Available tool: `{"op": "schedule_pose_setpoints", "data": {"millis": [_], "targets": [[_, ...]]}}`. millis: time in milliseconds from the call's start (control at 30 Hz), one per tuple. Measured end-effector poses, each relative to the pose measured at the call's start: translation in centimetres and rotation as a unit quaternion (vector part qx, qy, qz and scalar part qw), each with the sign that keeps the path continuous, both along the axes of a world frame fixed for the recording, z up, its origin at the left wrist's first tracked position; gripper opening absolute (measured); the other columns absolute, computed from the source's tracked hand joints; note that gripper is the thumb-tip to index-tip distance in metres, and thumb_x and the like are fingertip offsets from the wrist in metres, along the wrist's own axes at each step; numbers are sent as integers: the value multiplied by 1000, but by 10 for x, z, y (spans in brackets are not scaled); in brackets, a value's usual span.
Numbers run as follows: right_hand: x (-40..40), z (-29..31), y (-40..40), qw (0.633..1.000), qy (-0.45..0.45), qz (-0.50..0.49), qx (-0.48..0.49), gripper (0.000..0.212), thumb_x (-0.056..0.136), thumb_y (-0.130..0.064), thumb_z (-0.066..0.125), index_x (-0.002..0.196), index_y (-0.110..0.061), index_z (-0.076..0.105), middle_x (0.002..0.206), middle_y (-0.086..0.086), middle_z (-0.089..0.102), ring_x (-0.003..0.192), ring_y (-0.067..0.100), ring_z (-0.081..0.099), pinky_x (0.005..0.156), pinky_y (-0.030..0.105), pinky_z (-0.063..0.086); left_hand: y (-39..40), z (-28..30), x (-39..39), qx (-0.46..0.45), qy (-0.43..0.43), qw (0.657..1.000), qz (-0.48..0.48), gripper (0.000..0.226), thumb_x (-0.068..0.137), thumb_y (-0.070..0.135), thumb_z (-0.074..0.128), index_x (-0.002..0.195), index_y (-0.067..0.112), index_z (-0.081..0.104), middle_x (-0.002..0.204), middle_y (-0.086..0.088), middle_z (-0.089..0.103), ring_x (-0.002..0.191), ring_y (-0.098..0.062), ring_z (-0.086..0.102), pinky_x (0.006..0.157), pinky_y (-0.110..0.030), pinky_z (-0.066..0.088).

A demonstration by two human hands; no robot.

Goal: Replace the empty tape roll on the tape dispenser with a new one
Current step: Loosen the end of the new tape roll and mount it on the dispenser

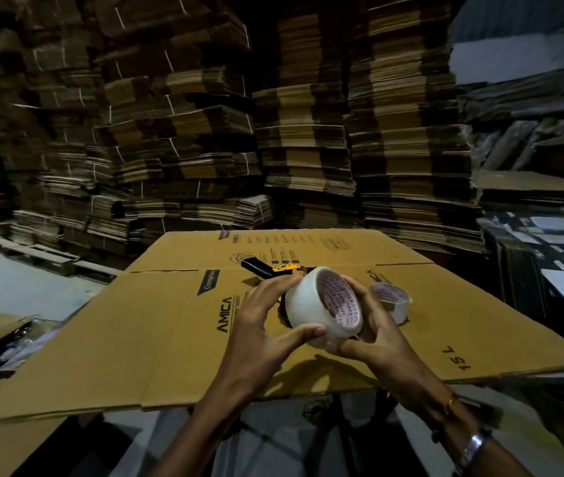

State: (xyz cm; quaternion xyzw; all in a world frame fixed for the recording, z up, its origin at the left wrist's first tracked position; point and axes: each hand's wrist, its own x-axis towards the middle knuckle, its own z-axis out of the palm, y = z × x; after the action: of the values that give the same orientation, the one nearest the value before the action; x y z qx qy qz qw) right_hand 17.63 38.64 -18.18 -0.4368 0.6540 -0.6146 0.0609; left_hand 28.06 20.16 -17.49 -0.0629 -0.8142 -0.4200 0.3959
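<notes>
New tape roll held in both hands above the dispenser

The full clear tape roll [323, 306], core facing the camera, was clamped between the left hand [263, 318] and right hand [371, 325]. The tape dispenser [267, 268] lay just beyond on the flattened carton [156, 325], partly hidden, handle pointing away-left; a thinner roll [392, 299] lay right.

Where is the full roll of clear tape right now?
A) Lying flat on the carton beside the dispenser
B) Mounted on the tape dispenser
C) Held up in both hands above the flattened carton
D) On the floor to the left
C: the full roll of clear tape is gripped between the left hand and right hand, raised above the flattened carton, while the tape dispenser lies behind it on the carton.
</notes>
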Motion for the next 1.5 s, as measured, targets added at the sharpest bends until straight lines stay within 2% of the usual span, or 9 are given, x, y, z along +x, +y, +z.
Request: {"op": "schedule_pose_setpoints", "data": {"millis": [133,300,600,733,867,1033,1133,1333,1500], "targets": [[3,-1,-3,1000,-11,-8,11,93,71,-6,89,140,-45,39,125,-37,59,121,-6,58,92,15,52,-4,-1,3,-57,-23,997,41,70,73,68,66,135,39,52,134,23,49,127,0,42,99,-17,35],[7,-2,-5,996,31,-67,58,89,66,-35,88,134,-59,35,124,-53,47,123,-19,47,96,7,45,-14,-4,4,-34,-119,992,-15,79,69,71,64,138,36,52,129,23,52,118,10,47,101,-27,45],[12,2,-15,989,31,-102,98,104,66,-71,78,154,-37,34,150,-8,43,133,12,49,92,25,57,-20,-14,1,163,-158,966,-124,51,84,51,63,129,27,60,119,15,70,113,-1,62,84,-17,52],[7,1,-10,992,-94,-32,80,95,69,-60,84,151,-38,41,154,-1,45,125,20,61,88,44,61,-26,-16,-2,192,-171,957,-132,58,82,57,60,127,21,63,124,2,67,113,-12,63,78,-20,55],[1,-6,-12,992,-93,-50,67,85,68,-53,78,146,-35,50,148,-3,54,133,18,54,99,43,57,-30,-20,-5,216,-183,950,-133,60,80,60,63,126,22,64,130,-3,63,118,-20,62,90,-37,56],[2,-10,-19,991,-74,-89,61,80,69,-48,67,145,-30,50,143,-2,57,128,19,58,93,47,60,-25,-24,-8,217,-197,947,-130,69,80,51,64,143,28,46,131,9,56,114,-8,60,80,-19,55],[2,-11,-24,990,-44,-110,77,78,70,-49,63,143,-26,50,137,3,60,110,20,68,82,50,63,-19,-28,-12,172,-203,960,-93,80,78,57,63,148,31,36,127,16,52,112,-5,59,85,-25,56],[0,-12,-28,982,5,-157,102,57,85,-38,60,139,-21,54,131,5,63,106,19,68,81,46,63,-16,-30,-19,207,-190,956,-80,80,80,52,69,149,29,37,124,13,53,108,-5,60,87,-29,58],[1,-21,-35,967,69,-208,133,43,90,-38,67,127,-19,55,117,0,68,99,14,68,74,29,62,-10,-36,-26,170,-190,965,-56,65,97,28,60,154,22,28,119,13,53,94,0,61,62,-13,53]]}}
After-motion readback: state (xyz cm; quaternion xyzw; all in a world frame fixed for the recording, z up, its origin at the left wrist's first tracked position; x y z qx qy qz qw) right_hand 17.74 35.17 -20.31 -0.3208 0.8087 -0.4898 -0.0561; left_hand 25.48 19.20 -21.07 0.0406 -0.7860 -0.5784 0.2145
